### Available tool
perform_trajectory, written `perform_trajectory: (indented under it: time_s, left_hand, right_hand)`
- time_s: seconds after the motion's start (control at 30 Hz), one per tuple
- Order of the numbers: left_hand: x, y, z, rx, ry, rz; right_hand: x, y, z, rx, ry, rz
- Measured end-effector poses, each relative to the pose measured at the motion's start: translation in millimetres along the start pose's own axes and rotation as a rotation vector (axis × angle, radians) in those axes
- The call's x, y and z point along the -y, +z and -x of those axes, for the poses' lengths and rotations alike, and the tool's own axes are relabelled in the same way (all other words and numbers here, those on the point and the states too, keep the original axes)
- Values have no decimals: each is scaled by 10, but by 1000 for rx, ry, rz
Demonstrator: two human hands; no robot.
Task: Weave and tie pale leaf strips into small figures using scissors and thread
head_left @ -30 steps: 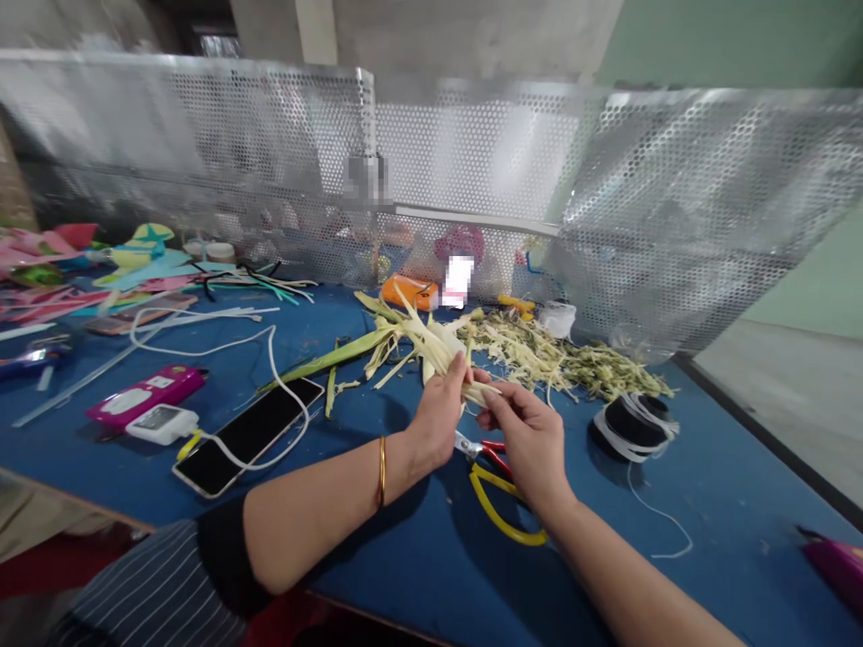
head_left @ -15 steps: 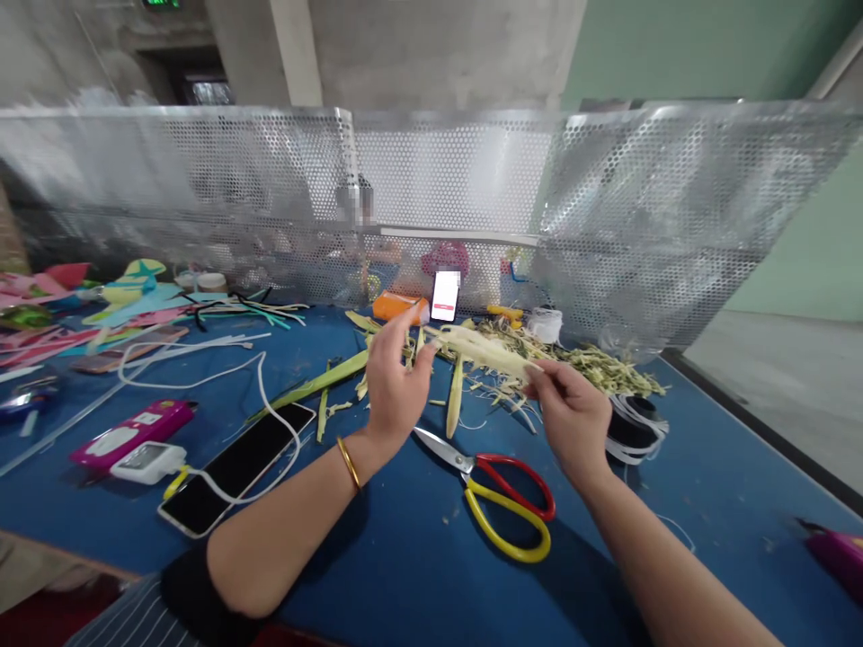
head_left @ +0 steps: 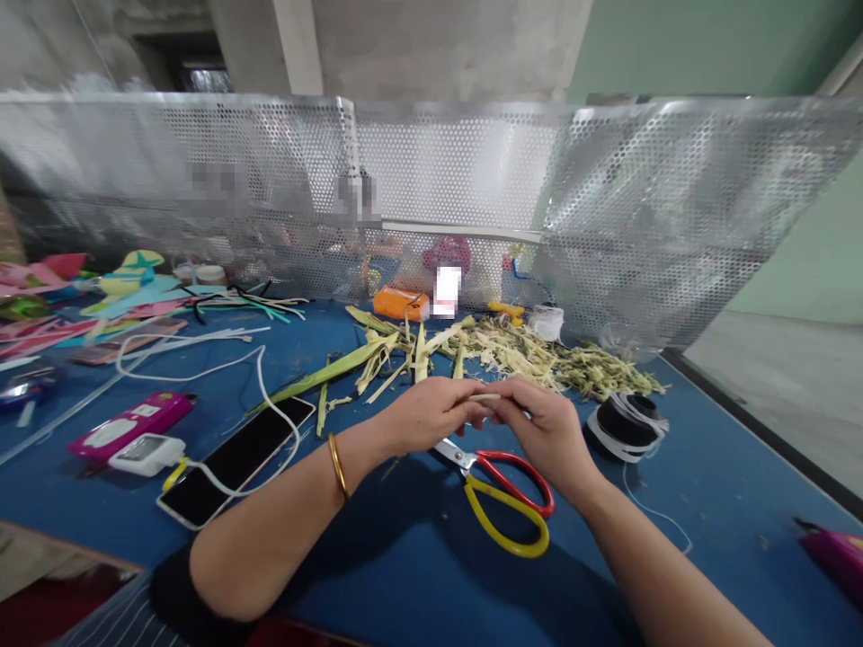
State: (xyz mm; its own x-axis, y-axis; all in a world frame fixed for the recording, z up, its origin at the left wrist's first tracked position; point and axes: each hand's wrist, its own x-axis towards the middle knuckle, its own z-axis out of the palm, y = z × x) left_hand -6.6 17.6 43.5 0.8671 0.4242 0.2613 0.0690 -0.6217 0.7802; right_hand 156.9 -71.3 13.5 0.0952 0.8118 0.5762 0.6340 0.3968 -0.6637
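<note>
Both hands meet above the scissors, pinching a pale strip of dried husk (head_left: pixel 486 398) between them; only a short piece shows, the rest is behind the fingers. My left hand (head_left: pixel 431 415), with a gold bangle at the wrist, is closed on its left end. Closed on the right end is my right hand (head_left: pixel 545 431). Below them the scissors (head_left: pixel 509 503), with one red and one yellow handle, lie on the blue table, their blade tips hidden by my left hand. Behind the hands are loose husk strips (head_left: pixel 378 359) and a heap of shredded husk (head_left: pixel 519 350).
A phone (head_left: pixel 235 463) with a white cable and a magenta device (head_left: pixel 135 427) lie at left. Coloured paper pieces (head_left: pixel 141 292) sit farther back. At right stands a spool of white cord (head_left: pixel 627 427). A perforated metal screen (head_left: pixel 270 198) borders the table's back.
My left hand has come down and right from its raised, open pose and now grips the husk strip. My right hand has moved slightly left and down. The long strip is now mostly hidden.
</note>
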Motion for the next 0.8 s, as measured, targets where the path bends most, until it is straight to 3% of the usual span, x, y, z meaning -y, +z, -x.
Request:
perform_trajectory:
  time_s: [0.1, 0.33, 0.47, 0.8]
  left_hand:
    - [23, 14, 0, 30, -101, 79]
    - [-35, 117, -34, -49, -309, 607]
    - [-14, 178, -38, -105, -320, 651]
    - [106, 265, -38, -103, -322, 614]
  right_hand:
    - [11, 24, -2, -20, 93, -66]
    - [19, 21, -48, -198, 304, -445]
    - [24, 19, -56, -221, 408, -497]
    - [73, 85, -38, -228, 476, -509]
